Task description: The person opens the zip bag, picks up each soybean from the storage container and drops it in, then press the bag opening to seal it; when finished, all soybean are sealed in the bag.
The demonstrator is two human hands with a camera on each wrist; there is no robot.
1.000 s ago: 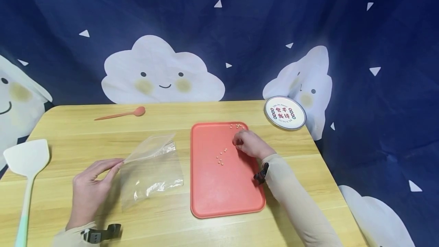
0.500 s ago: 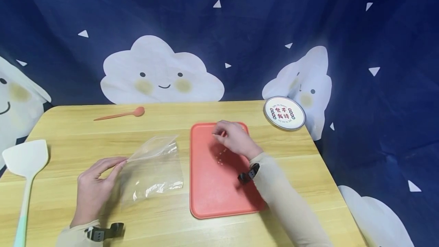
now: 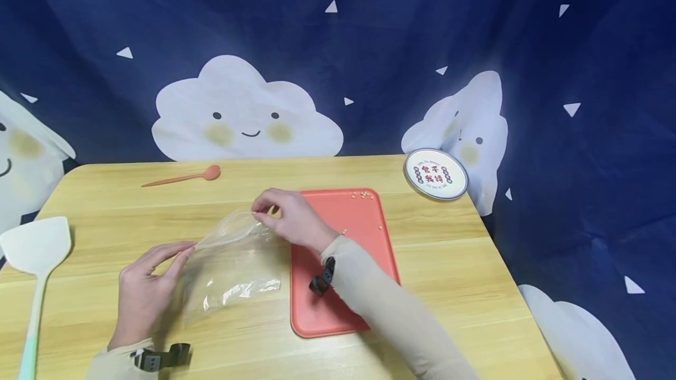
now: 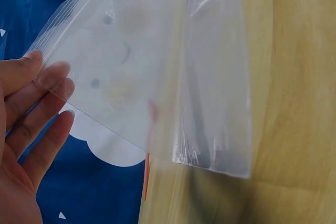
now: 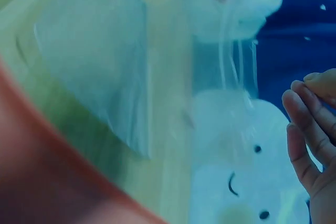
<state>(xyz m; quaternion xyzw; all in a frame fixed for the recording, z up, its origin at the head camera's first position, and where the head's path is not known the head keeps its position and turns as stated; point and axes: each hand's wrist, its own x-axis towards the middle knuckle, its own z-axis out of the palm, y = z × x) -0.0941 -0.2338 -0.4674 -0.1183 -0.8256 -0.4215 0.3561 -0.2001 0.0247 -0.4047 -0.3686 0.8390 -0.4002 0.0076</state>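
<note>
My left hand [image 3: 145, 283] pinches the near-left end of a clear zip bag's [image 3: 235, 271] mouth between thumb and fingers. The left wrist view shows the bag [image 4: 126, 61] spreading out from those fingertips, its mouth partly lifted. My right hand [image 3: 296, 219] is at the far-right end of the mouth, overlapping it in the head view. In the right wrist view the right hand's thumb and forefinger tips [image 5: 297, 86] meet beside the bag; I cannot tell what lies between them. Small pale bean-like bits [image 3: 364, 194] lie in the red tray [image 3: 317, 318], partly under my right forearm.
A white turner [image 3: 39, 245] with a green handle end lies at the left. An orange spoon [image 3: 182, 178] lies near the back edge of the wooden table [image 3: 449, 321]. An oval plate [image 3: 435, 174] with red lettering sits at the back right corner, before a blue cloud-print curtain [image 3: 380, 46].
My right hand has moved left from the tray's far right part, over the tray, to the bag's mouth. The left hand has kept its pinch on the bag, shifting slightly right.
</note>
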